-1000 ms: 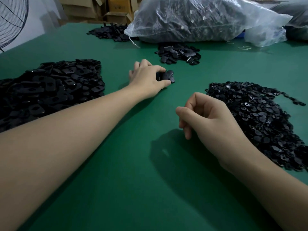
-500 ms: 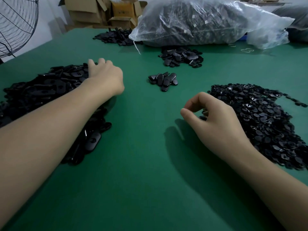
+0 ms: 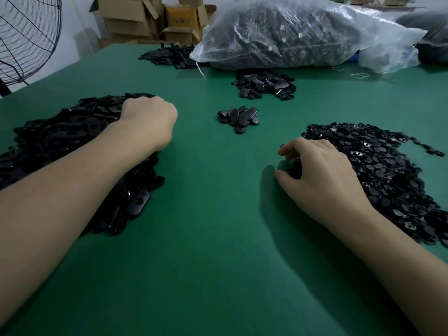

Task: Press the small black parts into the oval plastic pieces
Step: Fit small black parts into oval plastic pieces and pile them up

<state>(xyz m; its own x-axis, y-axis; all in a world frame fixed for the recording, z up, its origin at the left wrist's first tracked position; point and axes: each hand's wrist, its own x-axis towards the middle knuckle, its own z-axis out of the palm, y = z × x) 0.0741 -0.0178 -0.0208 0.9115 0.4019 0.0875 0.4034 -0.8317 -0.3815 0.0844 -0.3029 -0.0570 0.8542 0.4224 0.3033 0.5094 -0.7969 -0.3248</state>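
Digs the left hand (image 3: 148,122) into the heap of oval plastic pieces (image 3: 60,137), fingers curled under and hidden; cannot tell whether gripping any. Rests the right hand (image 3: 322,173) on the near edge of the spread of small black parts (image 3: 388,170), thumb and forefinger apart, any catch beneath unclear. Keeps both hands well apart on the green table (image 3: 206,238). Beyond and between them, a small cluster of ovals (image 3: 238,117).

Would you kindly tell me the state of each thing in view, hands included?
left hand, fingers curled into the oval pieces pile, grip hidden.
right hand, fingers curled over the edge of the small black parts pile, grip unclear.
middle heap, loose, untouched.
plastic bag, full, lying sideways.
cardboard boxes, flaps open.
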